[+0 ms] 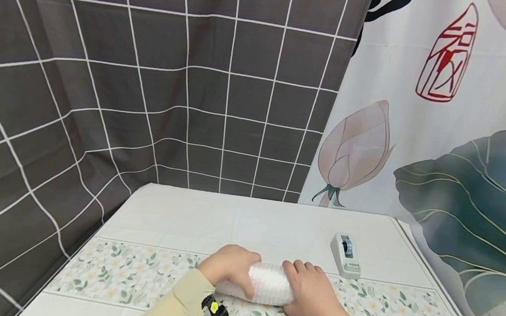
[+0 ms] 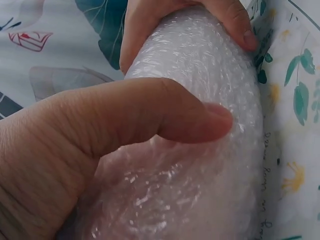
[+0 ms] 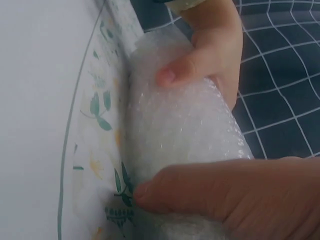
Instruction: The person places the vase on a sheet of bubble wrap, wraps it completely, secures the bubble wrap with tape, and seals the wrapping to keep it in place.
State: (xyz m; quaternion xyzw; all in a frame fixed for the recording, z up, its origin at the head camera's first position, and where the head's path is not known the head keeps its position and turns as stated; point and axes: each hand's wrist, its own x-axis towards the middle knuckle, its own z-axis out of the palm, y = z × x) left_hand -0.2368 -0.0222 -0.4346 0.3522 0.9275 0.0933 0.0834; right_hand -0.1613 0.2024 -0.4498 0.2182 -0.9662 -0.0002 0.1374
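A roll of bubble wrap [image 1: 270,284] lies on the floral band of the table cover, its length running left to right in the head view. My left hand [image 1: 233,270] grips it near the left end, the thumb [image 2: 195,120] bent across the near side. Toward the other end my right hand [image 1: 311,294] holds the roll, with its thumb [image 3: 155,195] low on the near side and the fingers over the top. Whatever may be wrapped inside is hidden; a faint pinkish tint shows through the plastic [image 2: 150,195].
A white tape dispenser [image 1: 346,255] with a blue tape roll stands behind my right hand. The white table cover [image 1: 230,216] reaches back to a dark grid curtain [image 1: 204,94] and a flower-printed curtain [image 1: 375,78]. A black wrist device [image 1: 215,310] sits on my left sleeve.
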